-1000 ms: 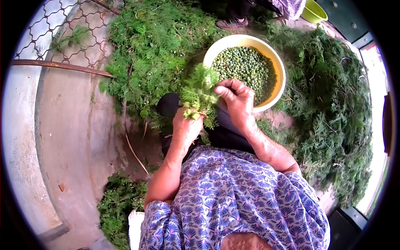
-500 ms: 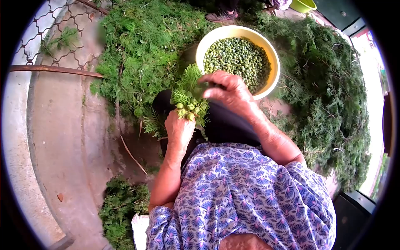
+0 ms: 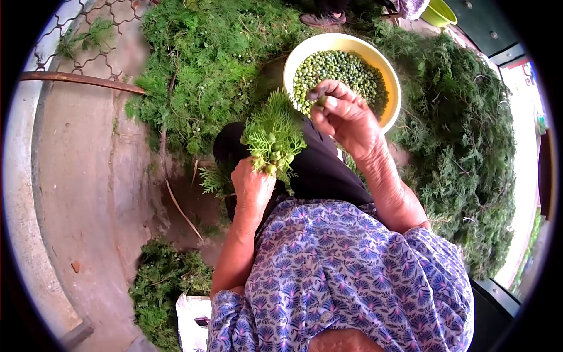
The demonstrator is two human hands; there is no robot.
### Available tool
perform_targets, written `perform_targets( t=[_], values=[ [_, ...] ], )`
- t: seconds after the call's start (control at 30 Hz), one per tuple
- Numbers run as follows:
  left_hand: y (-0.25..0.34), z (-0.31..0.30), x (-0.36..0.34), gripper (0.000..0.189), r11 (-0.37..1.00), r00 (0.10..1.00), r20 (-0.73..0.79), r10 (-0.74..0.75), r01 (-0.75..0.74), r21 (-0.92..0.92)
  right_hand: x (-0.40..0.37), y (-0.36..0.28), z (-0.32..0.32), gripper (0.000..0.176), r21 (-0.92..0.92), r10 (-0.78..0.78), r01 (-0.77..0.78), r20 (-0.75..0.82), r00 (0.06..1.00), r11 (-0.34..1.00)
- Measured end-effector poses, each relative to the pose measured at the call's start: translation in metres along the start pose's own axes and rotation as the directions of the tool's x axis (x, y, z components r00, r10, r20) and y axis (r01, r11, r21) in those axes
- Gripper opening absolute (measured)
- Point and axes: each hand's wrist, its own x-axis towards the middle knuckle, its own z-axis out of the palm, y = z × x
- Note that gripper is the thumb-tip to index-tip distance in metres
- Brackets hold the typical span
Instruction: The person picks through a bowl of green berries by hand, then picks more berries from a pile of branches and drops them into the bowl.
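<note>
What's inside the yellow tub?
The tub holds a heap of small green cones. The right hand hides some from view; the tub's bottom is covered by the heap.

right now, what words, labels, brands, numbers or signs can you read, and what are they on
No text can be read.
Red and blue patch at the right edge: too small and blurred to tell whether it is lettering.
White item at lower left: a dark mark, not legible as text.
Yellow tub: no lettering seen.
</note>
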Motion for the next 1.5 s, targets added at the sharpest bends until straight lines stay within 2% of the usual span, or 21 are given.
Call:
perform_targets(
  t=[0.03, 0.07, 0.1, 0.17, 0.3, 0.4, 0.43, 0.5, 0.53, 0.57, 0.63, 0.67, 0.7, 0.77, 0.83, 0.9, 0.97, 1.1, 1.23, 1.37, 1.5],
  values=[
    [0.004, -0.003, 0.003, 0.006, 0.998, 0.998, 0.033, -0.060, 0.061, -0.018, -0.005, 0.002, 0.002, 0.020, -0.061, 0.021, -0.015, 0.100, 0.995, 0.998],
    [0.006, -0.006, 0.007, 0.006, 0.993, 0.991, 0.065, -0.115, 0.117, -0.032, -0.011, 0.002, 0.010, 0.019, -0.307, 0.077, -0.053, 0.066, 0.995, 0.950],
    [0.008, -0.008, 0.011, 0.006, 0.993, 0.992, 0.066, -0.110, 0.113, -0.033, -0.011, 0.005, 0.015, 0.026, -0.663, 0.014, 0.091, 0.151, 0.988, 0.743],
    [0.011, -0.011, 0.013, 0.006, 0.989, 0.986, 0.115, -0.117, 0.126, -0.073, -0.006, 0.021, 0.013, 0.031, -0.827, -0.227, 0.467, 0.412, 0.882, 0.313],
    [0.016, -0.010, 0.018, 0.006, 0.988, 0.984, 0.139, -0.114, 0.127, -0.083, -0.011, 0.025, 0.017, 0.028, -0.906, -0.085, 0.325, 0.314, 0.946, 0.270],
    [0.017, -0.010, 0.019, 0.007, 0.967, 0.964, 0.204, -0.169, 0.202, -0.152, -0.011, 0.033, 0.009, 0.025, -0.798, -0.239, 0.267, 0.158, 0.958, 0.541],
    [0.016, -0.009, 0.018, 0.007, 0.967, 0.964, 0.206, -0.170, 0.203, -0.152, -0.008, 0.038, 0.010, 0.019, -0.624, -0.349, 0.319, 0.079, 0.934, 0.713],
    [0.011, -0.004, 0.016, 0.005, 0.981, 0.997, 0.029, -0.073, 0.077, -0.176, -0.009, 0.010, 0.001, 0.009, -0.247, 0.005, -0.071, -0.255, 0.967, 0.967],
    [0.010, -0.002, 0.016, 0.005, 0.929, 0.969, 0.117, -0.219, 0.244, -0.277, -0.005, 0.004, -0.002, 0.006, -0.153, -0.024, -0.016, -0.254, 0.967, 0.988],
    [0.009, -0.002, 0.015, 0.005, 0.930, 0.968, 0.120, -0.219, 0.244, -0.276, -0.001, -0.002, -0.001, 0.004, -0.059, -0.051, 0.037, -0.256, 0.965, 0.998],
    [0.011, -0.009, 0.017, 0.006, 0.990, 0.986, 0.107, -0.126, 0.132, -0.042, 0.001, -0.007, -0.003, 0.003, 0.020, 0.013, -0.007, -0.295, 0.955, 1.000],
    [0.004, -0.003, 0.013, 0.009, 0.999, 0.999, 0.017, -0.027, 0.028, -0.046, 0.001, -0.005, -0.012, 0.003, -0.026, 0.014, -0.019, -0.190, 0.982, 0.999],
    [0.004, -0.003, 0.013, 0.009, 0.999, 1.000, 0.019, -0.025, 0.026, -0.047, 0.000, -0.003, -0.018, 0.004, -0.074, 0.020, -0.027, -0.085, 0.996, 0.997],
    [0.012, -0.013, 0.020, 0.016, 0.997, 0.973, 0.216, -0.079, 0.080, 0.003, -0.007, -0.004, -0.001, 0.010, -0.552, -0.009, -0.023, -0.055, 0.998, 0.833],
    [0.008, -0.008, 0.013, 0.019, 1.000, 0.992, 0.126, -0.001, -0.002, 0.021, 0.003, 0.015, -0.004, 0.012, -0.801, -0.337, 0.445, 0.323, 0.884, 0.401],
    [0.007, -0.006, 0.012, 0.021, 0.996, 0.996, 0.032, 0.078, -0.080, 0.048, 0.003, 0.016, 0.000, 0.014, -0.875, -0.257, 0.406, 0.342, 0.904, 0.265],
    [0.015, -0.015, 0.022, 0.020, 1.000, 0.981, 0.194, -0.013, 0.010, 0.017, 0.002, 0.014, 0.004, 0.022, -0.909, -0.134, 0.370, 0.349, 0.927, 0.194],
    [0.021, -0.019, 0.026, 0.016, 0.993, 0.983, 0.180, -0.038, 0.017, 0.115, 0.002, 0.016, 0.003, 0.028, -0.878, -0.144, 0.417, 0.393, 0.908, 0.235],
    [0.025, -0.023, 0.034, 0.014, 0.985, 0.943, 0.315, -0.110, 0.061, 0.160, -0.002, 0.015, 0.000, 0.037, -0.881, -0.087, 0.410, 0.401, 0.912, 0.237],
    [0.027, -0.024, 0.037, 0.018, 0.979, 0.958, 0.287, -0.023, -0.036, 0.200, -0.004, 0.009, 0.005, 0.041, -0.932, 0.019, 0.257, 0.270, 0.963, 0.257],
    [0.029, -0.024, 0.038, 0.021, 0.967, 0.960, 0.279, 0.037, -0.105, 0.233, -0.001, 0.017, -0.006, 0.042, -0.878, -0.005, 0.413, 0.425, 0.905, 0.241]
  ],
)
